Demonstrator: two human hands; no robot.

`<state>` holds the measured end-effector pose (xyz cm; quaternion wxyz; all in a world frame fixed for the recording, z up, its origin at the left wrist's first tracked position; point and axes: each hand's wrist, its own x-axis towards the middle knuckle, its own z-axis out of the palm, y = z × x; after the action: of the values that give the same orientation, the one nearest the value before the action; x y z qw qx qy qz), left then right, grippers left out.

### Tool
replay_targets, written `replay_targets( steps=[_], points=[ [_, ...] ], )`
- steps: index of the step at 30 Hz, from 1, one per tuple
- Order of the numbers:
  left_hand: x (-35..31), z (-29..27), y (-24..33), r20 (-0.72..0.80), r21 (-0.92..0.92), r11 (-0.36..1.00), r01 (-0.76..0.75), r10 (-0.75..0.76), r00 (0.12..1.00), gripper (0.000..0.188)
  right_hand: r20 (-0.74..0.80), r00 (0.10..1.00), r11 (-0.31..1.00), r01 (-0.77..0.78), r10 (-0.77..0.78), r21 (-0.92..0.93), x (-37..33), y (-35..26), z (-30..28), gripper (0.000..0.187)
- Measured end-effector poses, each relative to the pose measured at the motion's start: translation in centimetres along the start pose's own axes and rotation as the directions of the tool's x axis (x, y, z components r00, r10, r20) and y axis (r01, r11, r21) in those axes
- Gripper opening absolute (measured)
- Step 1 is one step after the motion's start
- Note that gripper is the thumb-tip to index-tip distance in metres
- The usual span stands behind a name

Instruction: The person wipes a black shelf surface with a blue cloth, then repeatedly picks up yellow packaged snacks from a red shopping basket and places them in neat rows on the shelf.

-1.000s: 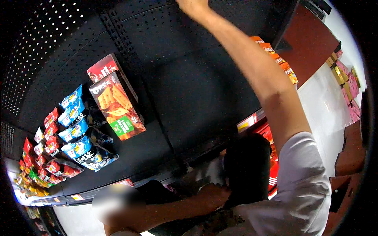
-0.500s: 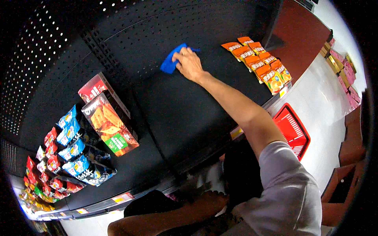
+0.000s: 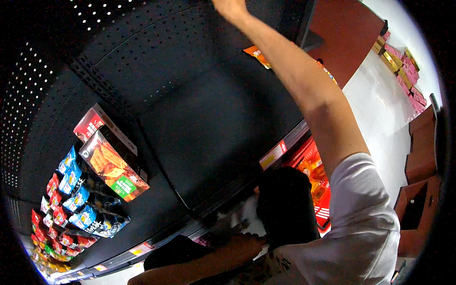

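Note:
My right arm reaches up across the shelf, and only the back part of my right hand (image 3: 230, 6) shows at the top edge. Its fingers are outside the picture, and the blue cloth is not visible. Beneath that arm lies the bare black shelf (image 3: 204, 118) with a perforated back panel (image 3: 142, 52). Orange snack packets (image 3: 257, 56) on the shelf's right part are largely covered by my forearm. Low down, my left hand (image 3: 251, 241) rests near my knees in shadow; its fingers are too dark to read.
Two biscuit boxes (image 3: 114, 166) stand on the left, beside rows of blue bags (image 3: 85, 218) and red bags (image 3: 59, 216). A red basket (image 3: 323, 213) holding orange packets sits on the floor, partly behind my arm and knee. A brown panel (image 3: 344, 40) closes the right end.
My right hand, earlier pressing a blue cloth against the shelf back, has moved up to the picture's top edge. The view has shifted, and orange packets now show in the basket.

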<state>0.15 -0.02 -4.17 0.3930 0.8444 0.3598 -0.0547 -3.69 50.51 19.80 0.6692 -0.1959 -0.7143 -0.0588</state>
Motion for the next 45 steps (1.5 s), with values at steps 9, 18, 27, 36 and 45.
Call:
replay_targets(
  steps=[9,18,27,36,45],
  points=[
    [0.1,-2.3,0.0,0.025,-0.068,0.996,0.056,-0.055,0.998,0.023,0.494,0.803,0.933,-0.209,0.334,-0.292,-15.2,6.0,-1.3,0.025],
    [-0.3,-1.8,-0.3,-0.073,-0.05,0.999,0.02,-0.024,0.997,0.023,0.673,0.656,0.902,-0.03,0.343,-0.431,-19.9,3.1,-0.1,0.027],
    [-0.8,-1.5,0.9,-0.105,0.052,0.999,0.004,0.002,0.994,0.026,0.795,0.606,0.999,0.018,0.02,-0.038,-21.8,-13.4,6.9,0.024],
    [-1.3,-0.1,1.1,-0.144,0.127,0.992,0.004,0.014,0.989,0.03,0.836,0.544,0.996,0.085,-0.075,0.035,-22.6,-20.4,9.9,0.034],
    [-1.1,0.6,1.1,-0.129,0.151,0.988,-0.006,0.025,0.991,0.019,0.89,0.421,0.984,0.111,-0.173,0.138,-22.5,-21.3,4.4,0.035]
  ],
)
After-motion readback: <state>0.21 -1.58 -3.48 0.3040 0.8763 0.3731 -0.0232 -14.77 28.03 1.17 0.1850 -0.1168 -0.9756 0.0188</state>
